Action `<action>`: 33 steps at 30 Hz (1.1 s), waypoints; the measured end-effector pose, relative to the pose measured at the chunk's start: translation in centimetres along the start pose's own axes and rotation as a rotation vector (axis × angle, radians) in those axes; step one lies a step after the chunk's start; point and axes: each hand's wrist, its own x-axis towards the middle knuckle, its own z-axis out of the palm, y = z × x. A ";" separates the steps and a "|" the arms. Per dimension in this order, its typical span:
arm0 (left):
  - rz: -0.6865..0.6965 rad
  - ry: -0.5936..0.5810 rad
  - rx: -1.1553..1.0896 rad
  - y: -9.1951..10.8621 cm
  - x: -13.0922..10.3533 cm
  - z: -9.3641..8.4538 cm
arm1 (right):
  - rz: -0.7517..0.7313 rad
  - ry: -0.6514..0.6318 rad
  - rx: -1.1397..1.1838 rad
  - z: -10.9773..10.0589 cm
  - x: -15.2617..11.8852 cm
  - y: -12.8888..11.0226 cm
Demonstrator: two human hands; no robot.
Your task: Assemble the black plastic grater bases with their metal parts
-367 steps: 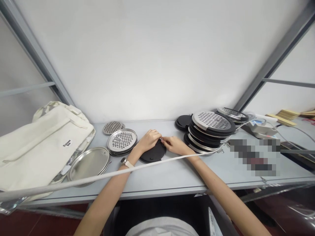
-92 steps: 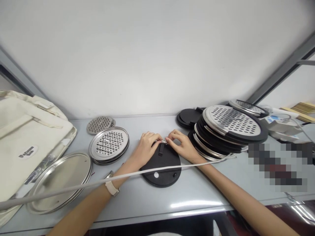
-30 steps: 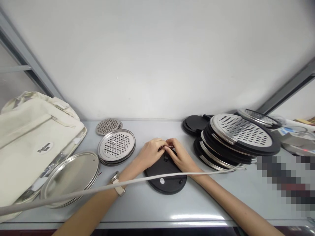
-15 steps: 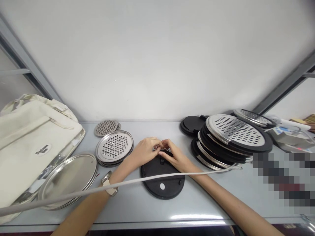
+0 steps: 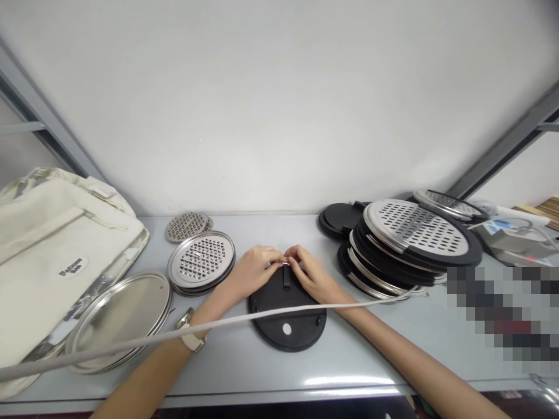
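A round black disc (image 5: 283, 334) lies on the grey table in front of me, with a white dot, small pegs and a raised black strip (image 5: 286, 278) near its top. Over its far edge, my left hand (image 5: 258, 269) and my right hand (image 5: 311, 274) meet with fingertips pinched together. Between them shows a thin, shiny sliver, too small to identify. Both hands are closed on it or on the disc's edge; the fingers hide which. A watch (image 5: 190, 331) is on my left wrist.
Left: metal grater discs (image 5: 203, 259), plain metal plates (image 5: 122, 320) and a cream bag (image 5: 56, 256). Right: a stack of black-rimmed grater plates (image 5: 417, 233), a black round part (image 5: 340, 218) and a grey device (image 5: 515, 241). A pale cord (image 5: 218, 323) crosses in front.
My fingertips have shifted slightly at the disc's far edge, showing more of the black strip and a shiny sliver. The whole view has moved slightly; the disc stays in place.
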 end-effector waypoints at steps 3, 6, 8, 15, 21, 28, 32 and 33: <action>-0.001 -0.001 0.008 0.0 0.0 -0.1 | 0.020 0.027 -0.011 0.1 0.0 0.1; 0.002 -0.006 -0.027 -0.1 0.0 -0.1 | 0.060 0.026 -0.013 0.1 0.0 0.2; 0.006 -0.005 -0.059 -0.2 0.0 -0.1 | 0.081 0.007 -0.001 0.1 0.0 0.2; 0.006 0.004 -0.115 -0.4 -0.1 -0.1 | 0.081 -0.011 0.005 -0.1 0.0 -0.1; 0.003 0.012 -0.145 -0.3 -0.1 0.0 | 0.058 -0.031 0.003 -0.1 -0.1 0.0; -0.002 -0.031 -0.151 -0.3 -0.1 -0.9 | 0.051 -0.043 -0.013 -0.1 -0.1 -0.1; -0.025 -0.045 -0.155 -0.4 -0.2 -1.2 | 0.051 -0.044 -0.016 -0.1 -0.1 -0.1; -0.027 -0.045 -0.158 -0.5 -0.2 -1.2 | 0.050 -0.042 -0.015 -0.1 -0.1 -0.1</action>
